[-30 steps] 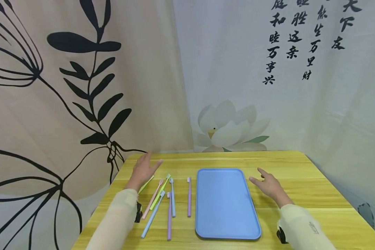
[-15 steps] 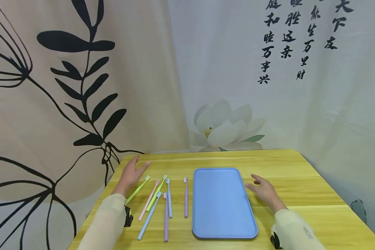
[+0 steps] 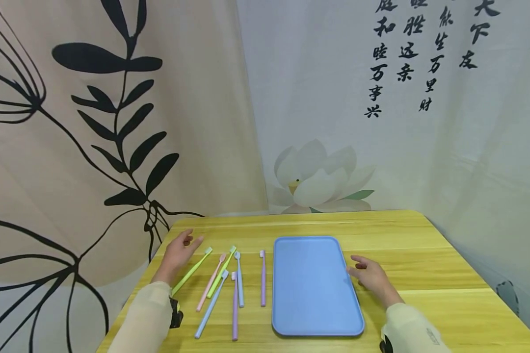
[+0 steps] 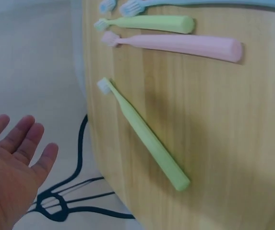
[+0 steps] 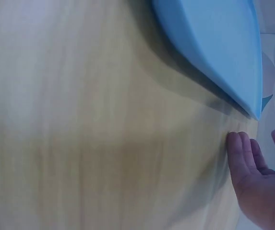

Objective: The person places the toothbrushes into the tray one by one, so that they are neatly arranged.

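Note:
My left hand (image 3: 178, 252) hovers at the table's left side, fingers relaxed and holding nothing. Just right of it lies a light green toothbrush (image 3: 193, 270), seen whole in the left wrist view (image 4: 149, 141). Beside that are a pink toothbrush (image 3: 211, 283), a second green toothbrush (image 3: 221, 273), two blue toothbrushes (image 3: 211, 305) and a purple toothbrush (image 3: 235, 314). Another purple toothbrush (image 3: 263, 279) lies apart, near the tray. Bare and blue, the rectangular tray (image 3: 318, 287) is right of them. My right hand (image 3: 373, 278) is at the tray's right edge, fingers loosely bent, with nothing in it.
Everything lies on a wooden table (image 3: 424, 264) with yellowish grain. Behind it hangs a pale curtain (image 3: 212, 122) printed with dark plants, a lotus and writing. The table's left edge runs close by my left forearm.
The head view has shifted slightly. My left hand has drawn left and back, uncovering more of the green toothbrush. My right hand has come lower, nearer me. Toothbrushes and tray stay put.

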Demonstrator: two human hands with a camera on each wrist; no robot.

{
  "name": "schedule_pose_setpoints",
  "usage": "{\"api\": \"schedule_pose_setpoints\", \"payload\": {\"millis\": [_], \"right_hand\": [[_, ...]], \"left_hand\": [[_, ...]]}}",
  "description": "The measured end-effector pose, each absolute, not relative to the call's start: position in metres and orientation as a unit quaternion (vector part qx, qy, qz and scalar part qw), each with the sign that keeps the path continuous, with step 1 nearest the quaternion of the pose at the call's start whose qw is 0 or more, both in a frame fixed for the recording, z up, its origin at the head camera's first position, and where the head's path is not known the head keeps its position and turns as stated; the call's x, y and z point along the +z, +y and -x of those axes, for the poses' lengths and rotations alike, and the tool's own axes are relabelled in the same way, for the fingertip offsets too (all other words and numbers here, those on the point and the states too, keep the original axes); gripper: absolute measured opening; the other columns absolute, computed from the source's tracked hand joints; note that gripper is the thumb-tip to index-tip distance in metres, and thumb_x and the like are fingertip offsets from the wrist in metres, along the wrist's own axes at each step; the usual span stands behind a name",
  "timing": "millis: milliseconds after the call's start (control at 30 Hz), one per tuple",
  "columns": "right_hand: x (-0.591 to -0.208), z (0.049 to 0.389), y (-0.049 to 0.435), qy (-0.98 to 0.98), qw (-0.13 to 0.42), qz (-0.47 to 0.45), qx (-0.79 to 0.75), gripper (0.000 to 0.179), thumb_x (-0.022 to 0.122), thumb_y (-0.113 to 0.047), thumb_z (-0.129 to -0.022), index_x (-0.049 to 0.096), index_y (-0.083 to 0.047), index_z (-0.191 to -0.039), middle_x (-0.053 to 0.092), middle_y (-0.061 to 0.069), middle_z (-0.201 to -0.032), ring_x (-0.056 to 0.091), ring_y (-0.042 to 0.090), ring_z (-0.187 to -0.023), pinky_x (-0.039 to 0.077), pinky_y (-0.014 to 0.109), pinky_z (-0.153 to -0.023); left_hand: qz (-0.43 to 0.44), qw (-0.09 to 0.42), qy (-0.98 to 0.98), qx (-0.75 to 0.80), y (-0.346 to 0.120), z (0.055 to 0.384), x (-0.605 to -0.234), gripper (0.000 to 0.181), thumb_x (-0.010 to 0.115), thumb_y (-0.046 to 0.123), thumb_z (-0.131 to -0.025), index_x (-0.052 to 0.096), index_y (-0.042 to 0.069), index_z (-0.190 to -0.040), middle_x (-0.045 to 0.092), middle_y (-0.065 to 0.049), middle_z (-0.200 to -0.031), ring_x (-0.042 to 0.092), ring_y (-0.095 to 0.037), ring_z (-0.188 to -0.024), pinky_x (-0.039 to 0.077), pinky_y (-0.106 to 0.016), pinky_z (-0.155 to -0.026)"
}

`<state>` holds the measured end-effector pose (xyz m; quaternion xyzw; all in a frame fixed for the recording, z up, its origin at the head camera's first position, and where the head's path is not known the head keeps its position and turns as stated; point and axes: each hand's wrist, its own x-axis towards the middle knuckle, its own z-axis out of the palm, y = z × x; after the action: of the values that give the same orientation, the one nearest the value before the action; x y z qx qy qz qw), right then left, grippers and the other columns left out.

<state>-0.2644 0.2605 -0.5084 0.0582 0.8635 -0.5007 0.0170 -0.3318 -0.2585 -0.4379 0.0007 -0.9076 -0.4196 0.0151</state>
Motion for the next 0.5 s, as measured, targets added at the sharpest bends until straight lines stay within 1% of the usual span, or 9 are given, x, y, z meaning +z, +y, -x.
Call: {"api": "schedule_pose_setpoints", "payload": {"millis": [267,500], "right_hand": [[-0.519,0.260,0.256,0.846,0.011,-0.072,-0.529,0.053,0.066,-0.012,-0.095,0.048,0.008,-0.140,0.053,0.033,-0.128,0.061,0.035,-0.103,0.057,0.039,-0.077],[-0.524,0.259,0.257,0.837,0.017,-0.073,-0.542,0.054,0.069,-0.007,-0.091,0.049,0.009,-0.139,0.057,0.026,-0.120,0.061,0.028,-0.096,0.056,0.037,-0.076]], "left_hand": [[-0.009,0.013,-0.913,-0.407,-0.269,0.326,-0.451,0.086,0.047,0.061,-0.098,0.025,0.001,-0.155,0.037,-0.028,-0.149,0.036,-0.043,-0.136,0.033,-0.057,-0.109],[-0.015,0.009,-0.915,-0.404,-0.276,0.325,-0.465,0.084,0.048,0.059,-0.098,0.029,-0.002,-0.153,0.039,-0.030,-0.147,0.038,-0.046,-0.134,0.035,-0.057,-0.107]]}}
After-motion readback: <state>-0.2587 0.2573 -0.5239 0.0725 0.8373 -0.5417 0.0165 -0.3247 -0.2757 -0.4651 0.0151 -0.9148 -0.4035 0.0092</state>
